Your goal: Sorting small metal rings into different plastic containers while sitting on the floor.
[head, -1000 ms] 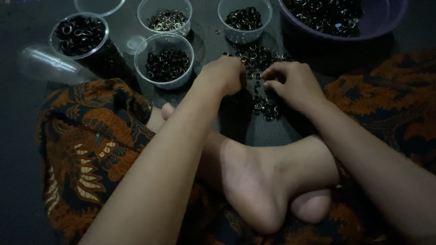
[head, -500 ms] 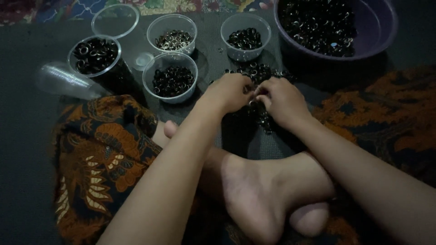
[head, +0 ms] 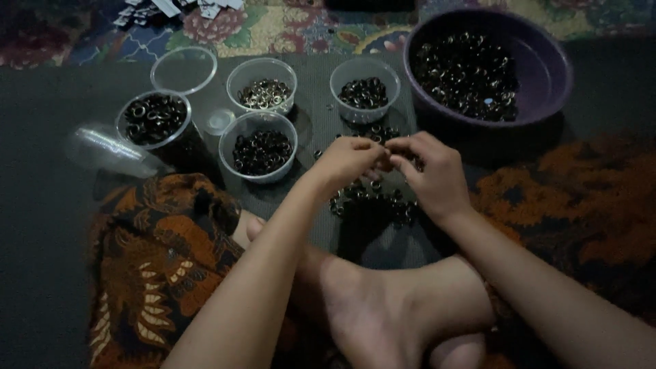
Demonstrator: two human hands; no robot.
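Observation:
My left hand [head: 348,160] and my right hand [head: 430,174] meet fingertip to fingertip over a loose pile of small dark metal rings [head: 372,198] on a dark mat [head: 41,205]. Both hands pinch at something tiny between them; it is too small and dim to make out. Beyond the pile stand clear plastic cups of sorted rings: one with dark rings [head: 365,92], one with paler rings [head: 263,92], one nearer with dark rings [head: 260,150], one at the left [head: 152,119]. A purple basin [head: 540,68] at the back right holds many dark rings.
An empty clear cup [head: 183,68] stands behind the left cup, and another clear cup [head: 102,147] lies on its side at the left. My bare foot [head: 383,314] and orange patterned cloth [head: 157,260] fill the foreground. A colourful patterned rug [head: 287,31] lies beyond the mat.
The view has tilted up, so the cups and basin sit lower in frame. My hands have lifted off the ring pile and come together, fingertips touching.

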